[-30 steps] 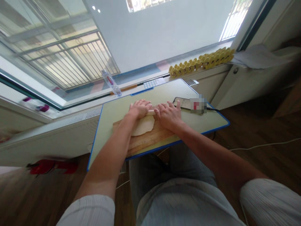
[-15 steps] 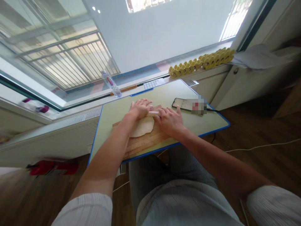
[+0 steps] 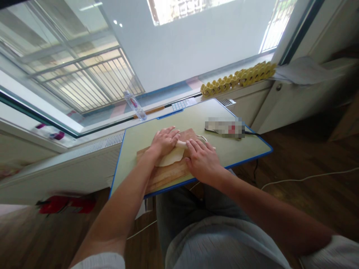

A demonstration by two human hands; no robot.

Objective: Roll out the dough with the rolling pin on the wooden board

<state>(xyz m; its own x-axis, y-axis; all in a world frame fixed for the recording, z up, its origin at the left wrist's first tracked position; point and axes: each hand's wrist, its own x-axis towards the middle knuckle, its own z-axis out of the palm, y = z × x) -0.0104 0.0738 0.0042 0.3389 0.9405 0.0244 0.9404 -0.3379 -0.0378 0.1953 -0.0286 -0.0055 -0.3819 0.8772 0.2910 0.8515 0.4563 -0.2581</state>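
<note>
A pale rolling pin (image 3: 181, 144) lies across a flat sheet of dough (image 3: 171, 157) on a wooden cutting board (image 3: 168, 176). Over the pin's left part, my left hand (image 3: 165, 141) is closed, with its palm hiding that end. My right hand (image 3: 202, 157) is curled on the right part of the pin, whose tip shows just past the fingers. Part of the dough is covered by my left hand and forearm. The board's thin handle (image 3: 202, 138) sticks out at its far right corner.
The board lies on a small blue-edged table (image 3: 224, 153). A phone (image 3: 224, 127), partly blurred, with a cable is on its right side. Along the window sill stand a plastic bottle (image 3: 135, 106) and yellow egg trays (image 3: 238, 79). A red fire extinguisher (image 3: 67, 204) lies on the floor at left.
Both hands have drawn the rolling pin a little toward me over the dough. The board's far corner and handle now show more. The camera view has shifted slightly.
</note>
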